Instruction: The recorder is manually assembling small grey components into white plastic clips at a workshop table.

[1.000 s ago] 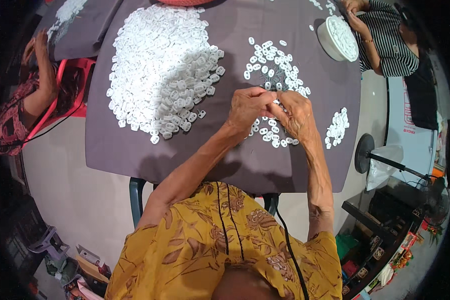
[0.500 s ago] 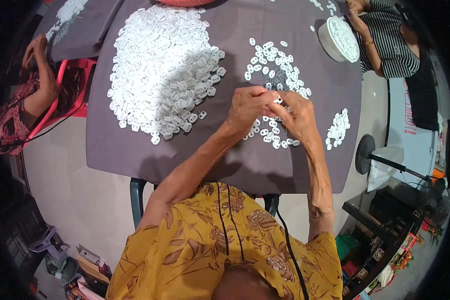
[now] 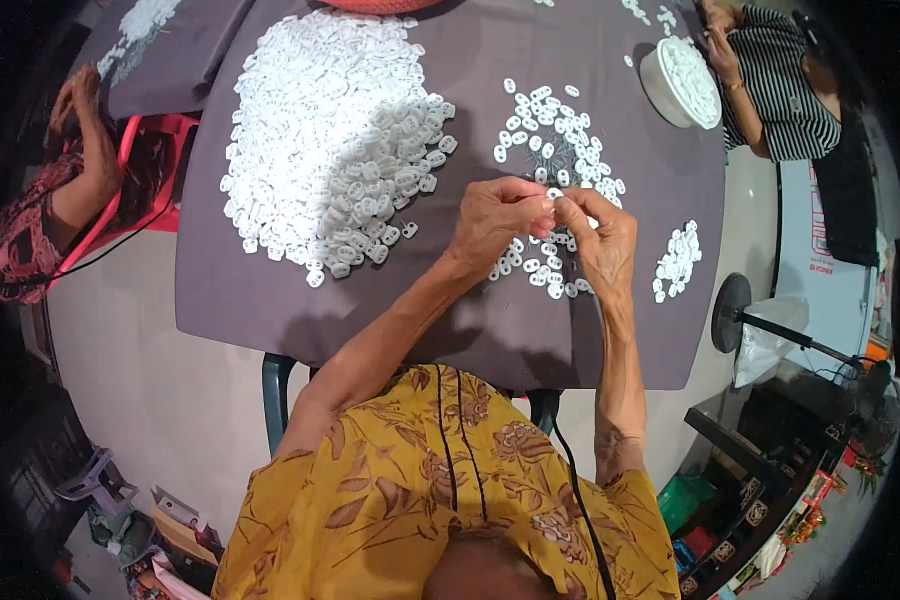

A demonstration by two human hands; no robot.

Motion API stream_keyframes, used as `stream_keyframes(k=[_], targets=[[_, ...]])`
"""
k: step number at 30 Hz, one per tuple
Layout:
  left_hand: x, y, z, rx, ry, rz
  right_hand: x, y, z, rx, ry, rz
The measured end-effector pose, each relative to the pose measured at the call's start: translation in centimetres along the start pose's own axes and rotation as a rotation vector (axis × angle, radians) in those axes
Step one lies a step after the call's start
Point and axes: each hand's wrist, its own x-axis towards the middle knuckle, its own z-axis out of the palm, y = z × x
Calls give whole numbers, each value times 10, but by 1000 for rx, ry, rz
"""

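Observation:
Over the table, my left hand (image 3: 490, 220) and my right hand (image 3: 607, 238) meet fingertip to fingertip. Both pinch around a small white plastic piece (image 3: 555, 194), whose top edge peeks out between the fingers. Beneath and around them lies a loose spread of oval white two-holed pieces (image 3: 580, 150). Thin dark pins (image 3: 560, 160) are scattered among those, partly hidden by my hands. Left of my hands rises a large heap of squarish white pieces (image 3: 330, 150). A smaller cluster of white pieces (image 3: 678, 262) sits near the right table edge.
A white tub (image 3: 660, 88) full of white pieces stands at the far right, beside a person in a striped top (image 3: 785, 85). Another person's arm (image 3: 85, 160) shows at the left by a red chair (image 3: 135, 190). A red container (image 3: 385, 4) sits at the far edge.
My right hand's fingers have straightened and shifted slightly, so the white piece between the fingertips shows more. My left hand stays nearly in place. The whole view has moved a little.

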Motion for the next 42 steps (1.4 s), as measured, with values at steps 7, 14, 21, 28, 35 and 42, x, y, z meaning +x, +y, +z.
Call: stream_keyframes(k=[7,14,21,28,35,42], targets=[[3,-1,-3,59,-35,93,2,7,-1,223,156,35],[6,25,-8,76,112,54,35,13,3,-71,-39,66],[5,37,-19,70,147,88,51,28,21,-389,-158,-19],[6,39,-21,77,156,95,34,33,-12,-376,-89,-18],[6,34,-17,57,141,106,11,40,-3,-471,-140,-98],[4,35,-8,49,137,99,11,46,2,-551,-130,-269]])
